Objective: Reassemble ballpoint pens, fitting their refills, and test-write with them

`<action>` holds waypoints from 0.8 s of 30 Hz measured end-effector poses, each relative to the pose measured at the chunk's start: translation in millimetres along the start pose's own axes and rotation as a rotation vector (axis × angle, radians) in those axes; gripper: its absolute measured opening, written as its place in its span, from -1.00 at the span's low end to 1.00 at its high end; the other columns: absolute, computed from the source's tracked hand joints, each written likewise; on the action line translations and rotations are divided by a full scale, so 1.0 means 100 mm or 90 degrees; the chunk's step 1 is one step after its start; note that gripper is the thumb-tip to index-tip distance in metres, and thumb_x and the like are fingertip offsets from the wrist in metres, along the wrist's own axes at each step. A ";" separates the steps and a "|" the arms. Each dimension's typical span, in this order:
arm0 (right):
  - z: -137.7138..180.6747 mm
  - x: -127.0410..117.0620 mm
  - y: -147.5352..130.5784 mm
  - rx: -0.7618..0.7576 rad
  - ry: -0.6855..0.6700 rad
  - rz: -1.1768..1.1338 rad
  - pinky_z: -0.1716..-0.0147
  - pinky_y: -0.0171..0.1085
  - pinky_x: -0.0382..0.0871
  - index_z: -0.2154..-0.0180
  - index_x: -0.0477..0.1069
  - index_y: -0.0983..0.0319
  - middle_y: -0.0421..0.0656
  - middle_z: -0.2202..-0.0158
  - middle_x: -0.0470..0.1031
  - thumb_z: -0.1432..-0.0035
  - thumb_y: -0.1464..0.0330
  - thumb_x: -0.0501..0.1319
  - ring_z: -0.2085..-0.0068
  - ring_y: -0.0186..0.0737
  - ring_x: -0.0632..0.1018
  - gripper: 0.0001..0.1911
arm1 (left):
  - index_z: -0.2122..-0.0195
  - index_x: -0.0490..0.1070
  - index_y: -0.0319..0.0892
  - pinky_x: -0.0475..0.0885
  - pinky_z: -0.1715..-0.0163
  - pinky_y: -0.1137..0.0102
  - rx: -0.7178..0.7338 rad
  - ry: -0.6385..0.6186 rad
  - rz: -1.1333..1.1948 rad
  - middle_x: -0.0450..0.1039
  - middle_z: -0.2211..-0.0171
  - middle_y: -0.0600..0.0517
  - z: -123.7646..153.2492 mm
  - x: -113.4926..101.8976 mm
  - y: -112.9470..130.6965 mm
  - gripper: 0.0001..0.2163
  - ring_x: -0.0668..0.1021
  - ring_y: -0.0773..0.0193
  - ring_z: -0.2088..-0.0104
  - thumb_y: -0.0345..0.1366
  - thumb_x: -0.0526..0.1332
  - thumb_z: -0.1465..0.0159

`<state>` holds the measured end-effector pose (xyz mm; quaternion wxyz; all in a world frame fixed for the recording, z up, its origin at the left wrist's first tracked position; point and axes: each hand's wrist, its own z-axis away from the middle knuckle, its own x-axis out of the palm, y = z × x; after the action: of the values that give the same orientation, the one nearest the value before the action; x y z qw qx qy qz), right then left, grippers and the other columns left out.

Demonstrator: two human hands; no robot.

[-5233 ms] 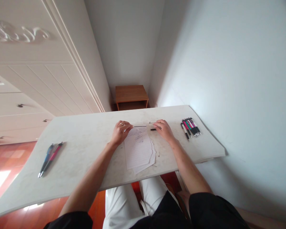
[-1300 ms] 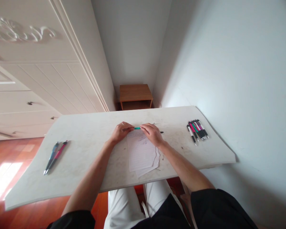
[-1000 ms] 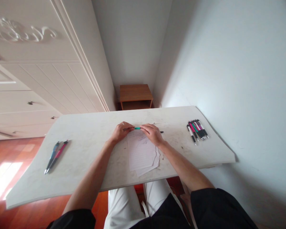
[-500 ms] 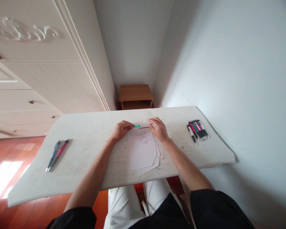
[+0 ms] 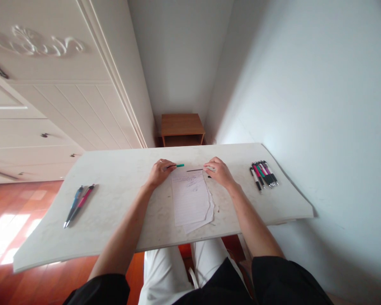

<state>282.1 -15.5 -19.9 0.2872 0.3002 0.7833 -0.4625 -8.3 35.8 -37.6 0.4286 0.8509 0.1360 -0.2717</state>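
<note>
The left hand [image 5: 160, 173] pinches a slim, smooth green tube [image 5: 180, 165] in its fingers [image 5: 170, 164], while the right hand [image 5: 220, 173] grips the end of a thin, straight, dark rod [image 5: 194, 170]. Both parts are near the far edge of ruled, scribbled, ragged-sided paper [image 5: 189, 201] on the stained, matte white tabletop [image 5: 114, 182].

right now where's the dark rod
In the head view, the thin dark rod is pinched in the right hand, pointing toward the left hand, near the far edge of the papers.
</note>
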 end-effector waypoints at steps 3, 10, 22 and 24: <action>0.01 0.07 -0.04 -0.016 -0.034 0.044 0.17 -0.22 0.40 0.22 0.58 0.19 -0.15 0.31 0.42 -0.15 0.41 0.29 0.24 -0.21 0.49 -0.86 | 0.29 0.60 -0.10 0.47 0.14 0.24 -0.002 0.001 0.002 0.61 0.31 -0.03 0.00 -0.01 0.00 -0.79 0.58 0.16 0.24 -0.12 0.23 -0.26; 0.00 0.14 -0.09 -0.009 -0.058 0.110 0.20 -0.26 0.37 0.29 0.60 0.20 -0.15 0.33 0.42 -0.18 0.43 0.27 0.26 -0.23 0.47 -0.89 | 0.28 0.61 -0.09 0.47 0.15 0.25 0.010 -0.008 0.003 0.61 0.31 -0.02 0.01 -0.01 0.00 -0.82 0.58 0.16 0.25 -0.16 0.24 -0.26; -0.04 0.26 -0.10 -0.026 -0.034 0.164 0.15 -0.23 0.36 0.34 0.55 0.20 -0.12 0.29 0.44 -0.20 0.43 0.26 0.20 -0.17 0.45 -0.91 | 0.29 0.61 -0.10 0.47 0.15 0.25 0.011 -0.030 -0.004 0.61 0.31 -0.02 0.00 0.00 -0.02 -0.83 0.58 0.15 0.24 -0.19 0.23 -0.26; -0.04 0.28 -0.10 -0.033 -0.031 0.187 0.15 -0.22 0.36 0.35 0.54 0.19 -0.11 0.29 0.44 -0.20 0.44 0.26 0.20 -0.15 0.44 -0.90 | 0.28 0.61 -0.09 0.47 0.15 0.25 0.008 -0.032 -0.009 0.61 0.30 -0.02 0.00 0.00 -0.02 -0.82 0.58 0.15 0.24 -0.18 0.23 -0.26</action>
<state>255.5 -10.2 -33.1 0.3787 0.3925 0.7354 -0.4022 -9.2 36.7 -38.6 0.4249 0.8453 0.1293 -0.2971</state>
